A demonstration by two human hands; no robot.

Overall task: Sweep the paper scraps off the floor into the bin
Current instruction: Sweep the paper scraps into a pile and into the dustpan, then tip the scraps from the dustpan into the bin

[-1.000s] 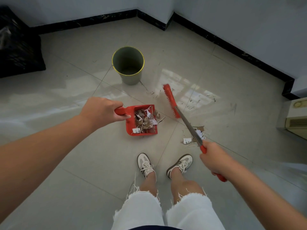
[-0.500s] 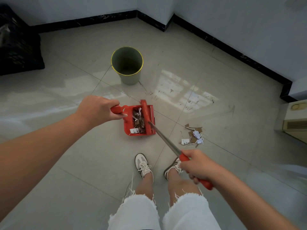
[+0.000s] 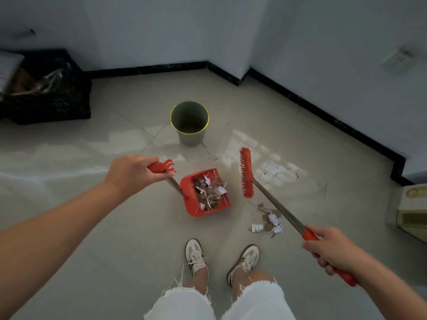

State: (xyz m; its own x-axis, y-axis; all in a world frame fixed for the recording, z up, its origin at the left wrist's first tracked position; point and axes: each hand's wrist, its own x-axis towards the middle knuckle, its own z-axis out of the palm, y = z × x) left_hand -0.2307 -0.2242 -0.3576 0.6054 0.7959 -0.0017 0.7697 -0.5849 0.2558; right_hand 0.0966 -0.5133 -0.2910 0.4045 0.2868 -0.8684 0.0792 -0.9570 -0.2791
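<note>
Stock as I count it from the head view: one red plastic dustpan (image 3: 191, 210) on a long metal handle, low over the pale tiled floor (image 3: 115, 239), heaped with one load of paper scraps (image 3: 210, 192). My left hand (image 3: 129, 172) has its grip curled round the handle's red top. One red-bristled broom (image 3: 246, 174) on a metal shaft is just right of the dustpan; my right hand (image 3: 330, 248) has its grip wrapped round the red end. One loose pile of scraps (image 3: 270, 221) lies on the floor under the shaft. One grey-green round bin with yellow rim (image 3: 191, 138) stands beyond the dustpan, apart. Two white trainers (image 3: 195, 255). One black crate (image 3: 57, 98), far left.
</note>
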